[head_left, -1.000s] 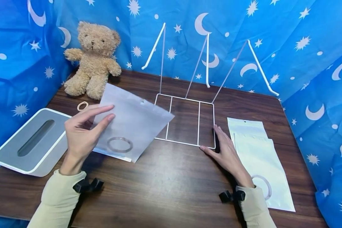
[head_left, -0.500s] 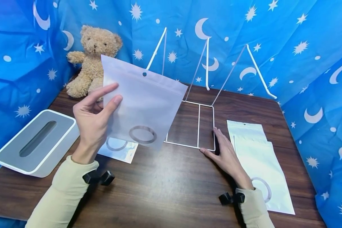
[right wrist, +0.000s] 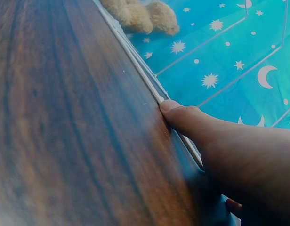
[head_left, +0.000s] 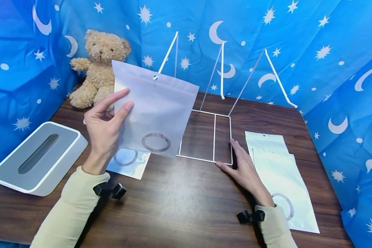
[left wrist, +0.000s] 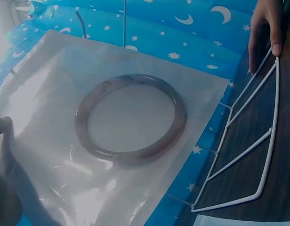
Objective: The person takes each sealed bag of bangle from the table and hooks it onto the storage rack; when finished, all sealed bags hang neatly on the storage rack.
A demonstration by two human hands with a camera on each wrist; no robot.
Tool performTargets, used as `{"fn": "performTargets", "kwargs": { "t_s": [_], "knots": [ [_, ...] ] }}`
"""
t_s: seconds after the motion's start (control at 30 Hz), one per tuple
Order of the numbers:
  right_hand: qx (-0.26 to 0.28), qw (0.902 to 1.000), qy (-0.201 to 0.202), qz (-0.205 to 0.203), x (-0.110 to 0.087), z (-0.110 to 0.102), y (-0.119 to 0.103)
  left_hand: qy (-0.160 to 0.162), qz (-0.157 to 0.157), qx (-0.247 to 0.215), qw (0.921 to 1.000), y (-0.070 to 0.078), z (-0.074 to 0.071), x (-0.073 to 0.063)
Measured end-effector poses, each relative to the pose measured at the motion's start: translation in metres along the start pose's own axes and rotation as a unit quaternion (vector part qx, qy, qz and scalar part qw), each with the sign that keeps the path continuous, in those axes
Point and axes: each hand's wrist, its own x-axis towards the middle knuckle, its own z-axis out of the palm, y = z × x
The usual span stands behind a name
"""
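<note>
My left hand (head_left: 103, 131) pinches the left side of a translucent zip bag (head_left: 161, 106) between thumb and fingers, holding it up off the table. A marbled brownish bangle (left wrist: 131, 155) lies inside at its bottom. The bag's hanging hole is at the lower end of the left hook (head_left: 168, 51) of a white wire display rack (head_left: 215, 137), and white shows in the hole. My right hand (head_left: 243, 165) rests on the rack base's front right corner, fingers fairly straight; in the right wrist view the thumb (right wrist: 175, 110) presses the wire. The bag hides the rack's left part.
Another bagged bangle (head_left: 130, 165) lies under the raised bag. Overlapping white bags (head_left: 283, 175) lie at the right, one showing a bangle. A tissue box (head_left: 38, 155) stands at the left, a teddy bear (head_left: 99, 69) behind. The rack's middle hook (head_left: 222, 72) and right hook (head_left: 280, 81) hang bare.
My left hand has raised the bag and brought it right, up to the left hook, uncovering the other bag below. My right hand has stayed at the rack's corner.
</note>
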Motion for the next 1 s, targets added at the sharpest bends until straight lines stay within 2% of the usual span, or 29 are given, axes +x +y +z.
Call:
{"fn": "performTargets", "kwargs": {
  "t_s": [0.23,0.43,0.63,0.7,0.8,1.0],
  "knots": [
    [-0.001,1.0000,0.003,0.005,-0.001,-0.002,0.002,0.012,-0.013,-0.017,0.9997,-0.033,-0.002,0.009],
    [-0.001,1.0000,0.008,0.001,0.002,-0.001,0.001,0.018,0.000,-0.016,0.9997,-0.052,0.008,0.025],
    [-0.001,1.0000,0.003,0.006,0.002,0.001,0.000,0.036,-0.062,-0.081,0.9941,-0.075,0.023,0.046],
    [-0.002,1.0000,0.000,0.009,0.002,0.001,0.000,0.044,-0.070,-0.090,0.9925,-0.082,0.029,0.054],
    [-0.003,0.9999,-0.001,0.011,0.001,0.001,0.000,0.046,-0.069,-0.085,0.9929,-0.086,0.038,0.065],
    [-0.003,0.9998,-0.005,0.017,0.000,-0.001,-0.001,0.046,-0.094,-0.064,0.9925,-0.083,0.056,0.078]
  ]
}}
